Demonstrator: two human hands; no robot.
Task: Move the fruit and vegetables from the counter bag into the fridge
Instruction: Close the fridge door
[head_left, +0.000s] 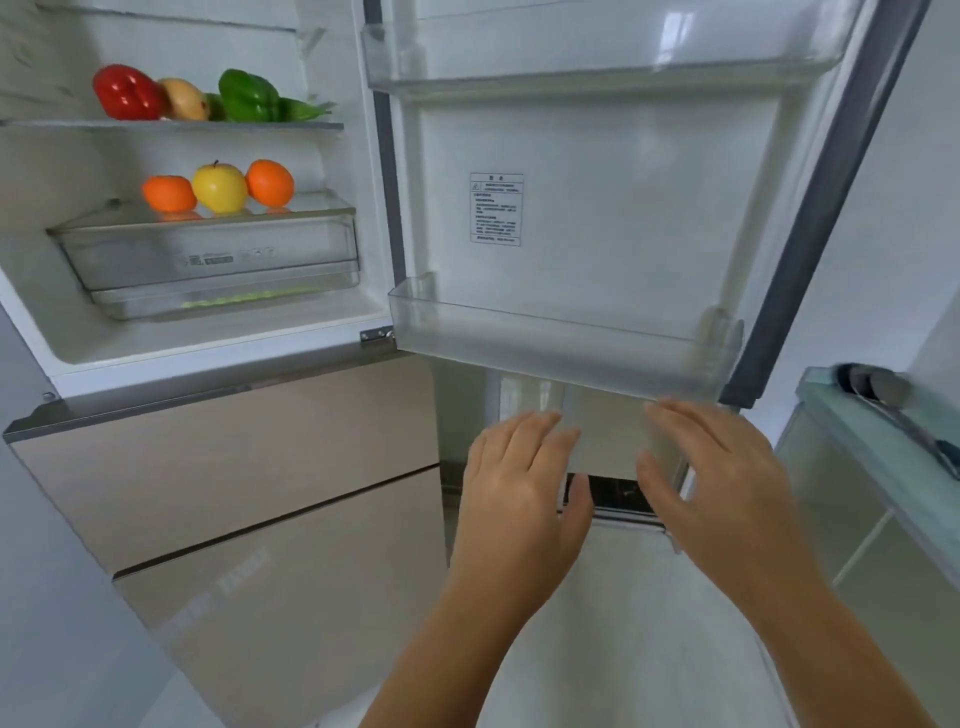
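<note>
Two hands hover in front of the fridge, just below the open door (597, 208). The left hand (519, 483) and right hand (722, 483) are side by side with a gap between them, backs up, fingers straight and slightly spread. Each grip is released and holds nothing. The fingertips reach up near the lower door bin (561, 343); I cannot tell whether they touch it.

Inside the fridge, the upper shelf (311, 126) carries a red pepper (127, 93). An onion (183, 98) sits against its right side, then comes a green pepper (248, 96). A long green vegetable (306, 108) lies beside that, too hidden to name. One level down, on the cover over the clear drawer (208, 254), a yellow apple (220, 187) sits between the left orange (169, 193) and the right orange (269, 182), all three close together.

Beige drawer fronts (234, 467) lie below this compartment. At the far right, a glass bench (883, 431) carries a dark, blurred object (872, 384).
</note>
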